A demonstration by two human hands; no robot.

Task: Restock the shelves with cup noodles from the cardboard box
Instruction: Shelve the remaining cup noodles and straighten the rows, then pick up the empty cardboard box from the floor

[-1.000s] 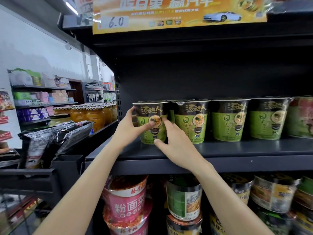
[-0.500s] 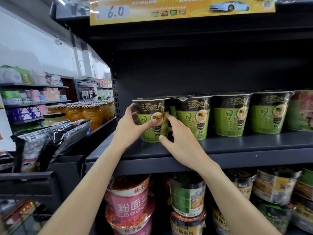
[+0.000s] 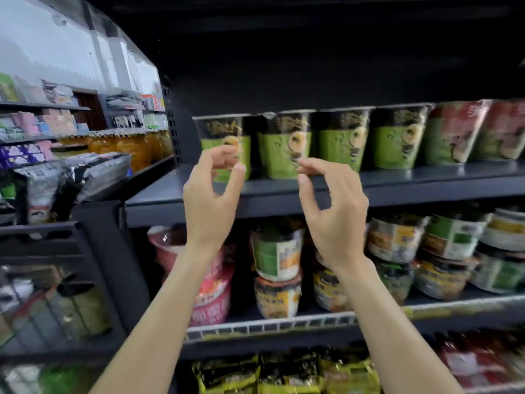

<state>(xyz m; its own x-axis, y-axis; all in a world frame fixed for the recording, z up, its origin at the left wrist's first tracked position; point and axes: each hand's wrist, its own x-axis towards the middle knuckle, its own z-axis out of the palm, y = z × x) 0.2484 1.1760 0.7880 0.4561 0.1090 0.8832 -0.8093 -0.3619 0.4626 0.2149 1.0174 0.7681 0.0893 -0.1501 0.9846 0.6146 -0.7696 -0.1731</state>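
Note:
A row of green-and-black cup noodles stands on the dark upper shelf [image 3: 426, 183]. The leftmost cup [image 3: 224, 137] sits at the shelf's left end, beside another green cup [image 3: 284, 146]. My left hand [image 3: 210, 194] hovers in front of the leftmost cup with curled fingers apart, holding nothing. My right hand [image 3: 332, 206] is level with the shelf edge in front of the second cup, fingers spread and empty. The cardboard box is out of sight. The whole view is motion-blurred.
Two red-and-green cups [image 3: 454, 132] stand at the right of the row. Stacked noodle bowls [image 3: 277, 257] fill the shelf below, behind a wire rail [image 3: 270, 325]. Yellow packets [image 3: 284, 373] lie lower. A dark rack of snack bags [image 3: 65, 180] stands at left.
Both hands have let go of the leftmost green cup and drawn back toward me. The view has tilted downward, showing the lower shelves.

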